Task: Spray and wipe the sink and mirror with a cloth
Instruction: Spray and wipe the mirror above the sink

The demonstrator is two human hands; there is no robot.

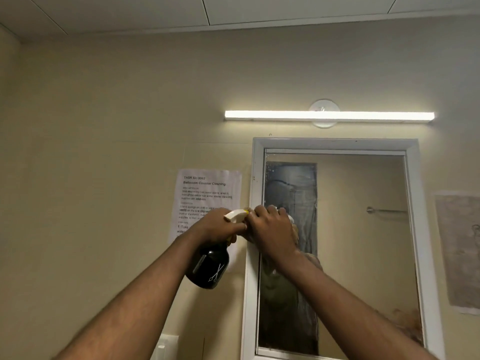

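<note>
A white-framed mirror (363, 242) hangs on the beige wall, its left part streaked and wet. My left hand (220, 226) grips the neck of a dark spray bottle (209, 266) with a white trigger head, held up just left of the mirror's frame. My right hand (271, 231) has its fingers curled at the bottle's nozzle, in front of the mirror's left edge. What those fingers hold is hidden. No cloth and no sink are in view.
A printed task sheet (207, 193) is taped to the wall left of the mirror. A lit tube lamp (328, 115) runs above the mirror. Another paper (459, 250) hangs at the right. A white fixture (166, 346) shows at the bottom edge.
</note>
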